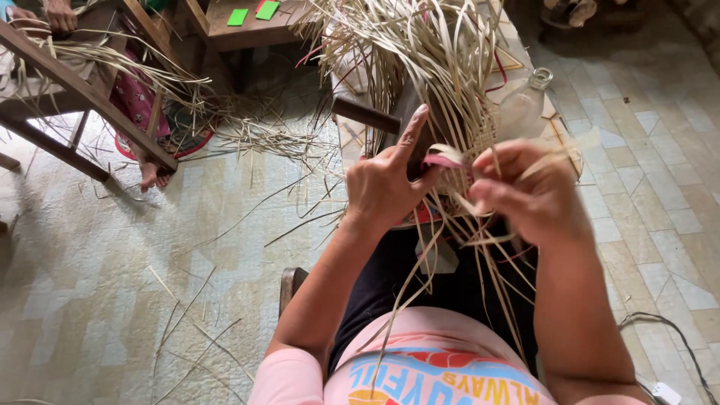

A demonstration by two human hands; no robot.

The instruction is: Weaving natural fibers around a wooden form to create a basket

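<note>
Pinching pink strip (442, 159) — both hands' fingers (480, 161)

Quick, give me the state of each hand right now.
Left hand: closed on a pink strip, index finger raised.
Right hand: blurred, fingers curled around pale straw strips; exact grip cannot be told.

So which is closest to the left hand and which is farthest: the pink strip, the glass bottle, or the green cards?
From the left hand:
1. Pink strip, pinched at its fingers.
2. Glass bottle, up to the right.
3. Green cards, on the far wooden table, top left.
</note>
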